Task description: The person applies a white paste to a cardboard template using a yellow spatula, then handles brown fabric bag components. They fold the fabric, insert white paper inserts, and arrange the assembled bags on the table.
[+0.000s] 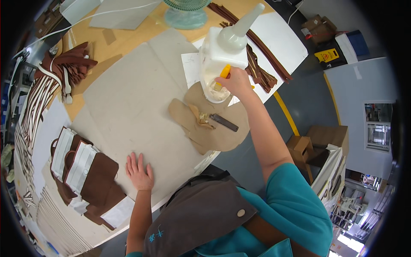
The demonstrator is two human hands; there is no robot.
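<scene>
My right hand grips the yellow handle of a brush. The brush's lower end sits in the opening of a white plastic container with pale, crusted residue around its mouth. My left hand lies flat with fingers spread on a large grey-beige sheet, holding nothing. Left of it are brown bag-like pieces with white strips and dark looped handles. Below the container, a dark flat bar-shaped tool rests on brown paper, beside a crumpled scrap with yellowish residue.
A pale green fan stands at the far edge. Bundles of brown strips lie at the back right. Gathered brown pieces and striped white strips occupy the left side. Cardboard boxes stand on the floor at right.
</scene>
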